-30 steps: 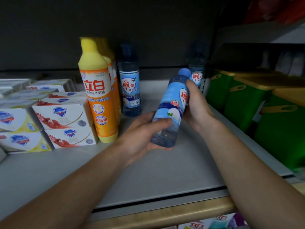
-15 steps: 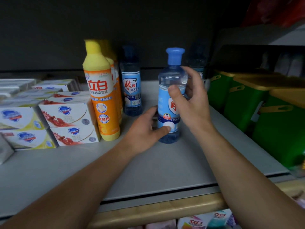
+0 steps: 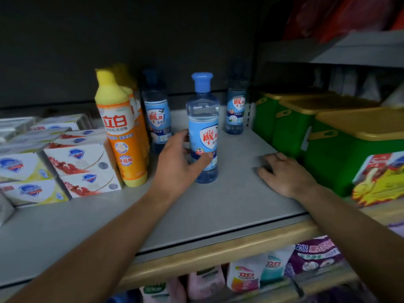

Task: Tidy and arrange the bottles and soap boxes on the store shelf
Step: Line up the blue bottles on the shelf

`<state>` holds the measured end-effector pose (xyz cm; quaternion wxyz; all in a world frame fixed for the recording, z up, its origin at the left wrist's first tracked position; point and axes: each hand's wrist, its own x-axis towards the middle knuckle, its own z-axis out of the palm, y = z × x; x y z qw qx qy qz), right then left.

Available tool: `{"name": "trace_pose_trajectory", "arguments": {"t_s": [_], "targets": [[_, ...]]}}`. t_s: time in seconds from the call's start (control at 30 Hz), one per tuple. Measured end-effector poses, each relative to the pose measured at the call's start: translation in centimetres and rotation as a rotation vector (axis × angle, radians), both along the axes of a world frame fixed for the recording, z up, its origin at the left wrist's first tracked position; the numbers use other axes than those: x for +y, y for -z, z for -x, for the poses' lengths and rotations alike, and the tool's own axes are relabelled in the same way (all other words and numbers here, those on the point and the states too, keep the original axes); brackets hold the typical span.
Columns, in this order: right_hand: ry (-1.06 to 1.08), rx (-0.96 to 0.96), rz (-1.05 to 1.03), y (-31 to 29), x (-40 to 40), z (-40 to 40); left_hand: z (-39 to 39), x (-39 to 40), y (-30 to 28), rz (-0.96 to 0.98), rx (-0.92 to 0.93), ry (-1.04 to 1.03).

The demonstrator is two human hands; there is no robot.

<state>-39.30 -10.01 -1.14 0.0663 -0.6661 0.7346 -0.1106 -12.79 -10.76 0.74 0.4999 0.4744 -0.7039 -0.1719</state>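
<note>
A clear bottle with a blue cap and blue label stands upright in the middle of the grey shelf. My left hand grips its lower part, thumb across the front. My right hand rests palm down on the shelf to the right, holding nothing. Two more blue-label bottles stand behind, one at the left and one at the right rear. Orange bottles with yellow caps stand left of them. White soap boxes are stacked at the far left.
Green bins with yellow lids line the right side of the shelf, close to my right hand. A wooden edge fronts the shelf. Detergent pouches fill the shelf below. The shelf back is dark.
The tilted bottle was stood upright on the shelf. My right hand let go of it and dropped onto the shelf at the right; my left hand still holds its lower part.
</note>
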Motion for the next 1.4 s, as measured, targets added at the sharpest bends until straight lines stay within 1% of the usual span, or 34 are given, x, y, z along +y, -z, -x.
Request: {"name": "trace_pose_trajectory", "arguments": {"t_s": [0.07,0.17,0.27,0.57,0.73,1.1,1.4], "targets": [[-0.003,0.011,0.005,-0.1,-0.2,-0.2,0.7,-0.1,0.0,0.015,-0.047,-0.030],[-0.013,0.022,0.023,0.0,-0.3,-0.2,1.1,-0.9,0.1,-0.018,-0.065,-0.023],[-0.016,0.038,0.032,0.1,-0.3,-0.1,2.4,-2.5,0.0,-0.057,-0.061,-0.020],[-0.024,0.054,0.058,0.5,-0.6,0.0,9.7,-8.6,0.3,0.000,-0.006,0.003],[-0.030,0.054,0.075,0.6,-0.7,0.1,12.3,-11.6,0.6,0.015,-0.022,-0.013],[-0.035,0.040,0.076,0.7,-0.9,0.1,14.9,-14.7,0.7,-0.004,-0.010,-0.079],[-0.034,0.018,0.072,0.7,-0.8,0.2,15.5,-15.9,0.6,-0.063,0.002,-0.075]]}}
